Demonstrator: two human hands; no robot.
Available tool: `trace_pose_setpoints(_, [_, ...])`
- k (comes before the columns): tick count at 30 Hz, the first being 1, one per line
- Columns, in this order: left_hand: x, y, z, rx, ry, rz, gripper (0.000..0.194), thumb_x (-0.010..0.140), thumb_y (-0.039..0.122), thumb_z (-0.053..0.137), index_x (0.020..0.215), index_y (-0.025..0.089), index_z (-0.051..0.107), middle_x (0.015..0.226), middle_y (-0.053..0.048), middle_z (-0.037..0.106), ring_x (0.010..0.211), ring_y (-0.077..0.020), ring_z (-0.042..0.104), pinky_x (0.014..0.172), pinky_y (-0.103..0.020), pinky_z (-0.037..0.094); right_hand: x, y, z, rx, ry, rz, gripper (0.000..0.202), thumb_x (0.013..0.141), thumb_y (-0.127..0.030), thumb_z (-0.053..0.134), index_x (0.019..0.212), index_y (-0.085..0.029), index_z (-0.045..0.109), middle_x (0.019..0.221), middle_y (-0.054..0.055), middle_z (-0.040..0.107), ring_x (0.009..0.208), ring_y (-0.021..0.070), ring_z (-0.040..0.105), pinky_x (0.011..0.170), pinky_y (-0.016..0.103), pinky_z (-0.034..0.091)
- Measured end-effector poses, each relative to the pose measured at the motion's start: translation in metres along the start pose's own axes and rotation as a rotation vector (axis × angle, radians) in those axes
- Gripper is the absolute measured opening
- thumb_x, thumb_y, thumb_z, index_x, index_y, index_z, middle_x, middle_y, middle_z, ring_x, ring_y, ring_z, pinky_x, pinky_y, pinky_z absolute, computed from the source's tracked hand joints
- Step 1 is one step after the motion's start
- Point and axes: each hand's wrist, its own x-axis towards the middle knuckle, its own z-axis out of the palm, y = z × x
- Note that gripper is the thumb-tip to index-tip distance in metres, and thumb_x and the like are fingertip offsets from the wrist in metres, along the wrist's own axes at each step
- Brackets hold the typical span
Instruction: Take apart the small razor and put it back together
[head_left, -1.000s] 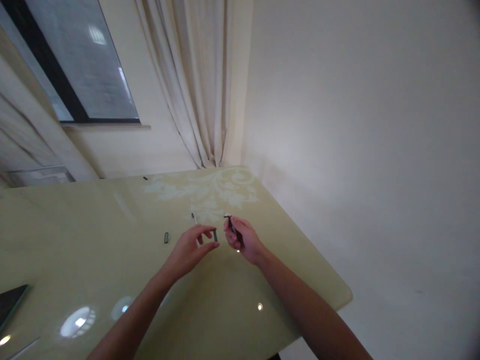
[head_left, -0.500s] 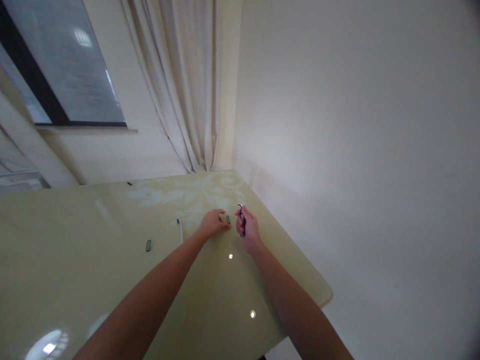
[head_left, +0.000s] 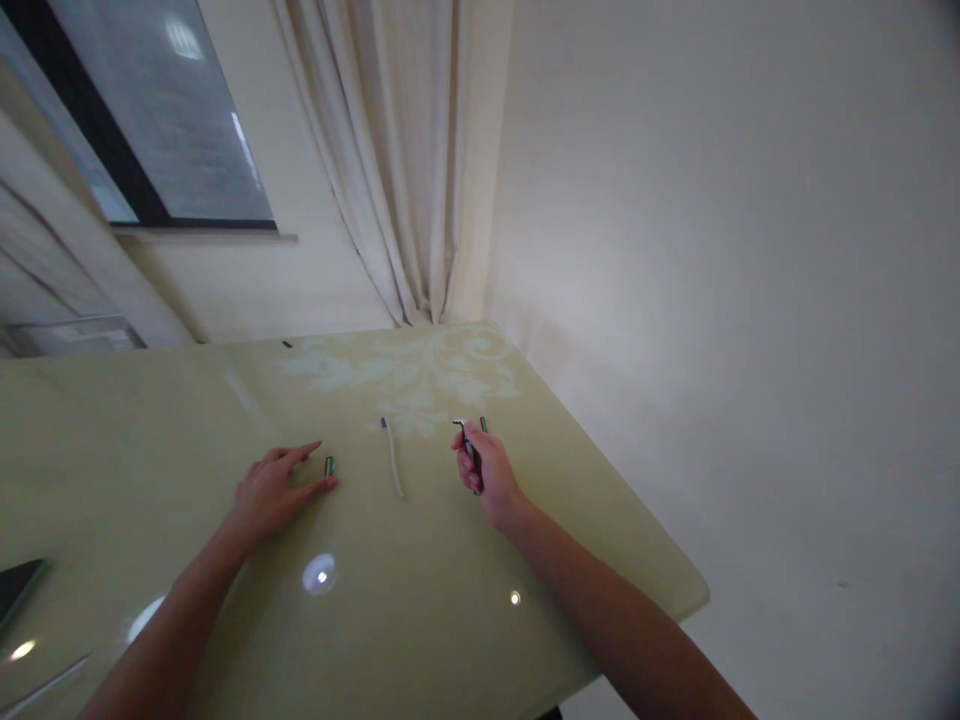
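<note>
My right hand (head_left: 489, 474) is closed around a small dark tool with a bent metal tip (head_left: 469, 455), held above the table. Just behind that hand, partly hidden by it, lies a small green-and-black piece (head_left: 484, 425). To the left, my left hand (head_left: 276, 488) is low over the tabletop with thumb and index finger spread. Between those two fingers sits another small green-and-black piece (head_left: 329, 466); the thumb tip is close to its near end, and I cannot tell if they touch. A thin white stick with a dark end (head_left: 394, 462) lies between my hands.
The glossy pale-yellow table (head_left: 420, 610) meets a wall (head_left: 720, 300) on the right. A small dark object (head_left: 287, 344) lies near the far edge. At the left are a dark flat object (head_left: 19, 590) and a thin light rod (head_left: 46, 685). Behind hangs a curtain (head_left: 382, 150).
My left hand has moved left, away from the piece by my right hand, to the other green-and-black piece. My right hand still holds the tool. The view has shifted slightly left.
</note>
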Motion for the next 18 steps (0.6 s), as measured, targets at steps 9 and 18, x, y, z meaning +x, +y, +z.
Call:
trace_pose_setpoints(9, [-0.012, 0.051, 0.005, -0.373, 0.088, 0.131, 0.046, 0.081, 0.054, 0.066, 0.113, 0.022, 0.076, 0.110, -0.009, 0.067, 0.090, -0.0238, 0.062, 0.082, -0.036, 0.054, -0.014, 0.009, 0.011, -0.161, -0.175, 0.088, 0.043, 0.080, -0.058, 0.074, 0.082, -0.016, 0.066, 0.057, -0.009, 0.043, 0.040, 0.0026, 0.026, 0.038, 0.021, 0.012])
trace_pose_setpoints(18, [-0.058, 0.131, 0.014, -0.804, 0.134, 0.510, 0.037, 0.083, 0.044, 0.081, 0.117, 0.030, 0.076, 0.100, -0.004, 0.066, 0.083, -0.0172, 0.058, 0.076, -0.029, 0.050, -0.021, 0.009, 0.014, -0.099, -0.281, 0.054, 0.039, 0.078, -0.052, 0.082, 0.089, -0.015, 0.072, 0.049, -0.012, 0.038, 0.040, 0.0033, 0.023, 0.039, 0.022, 0.012])
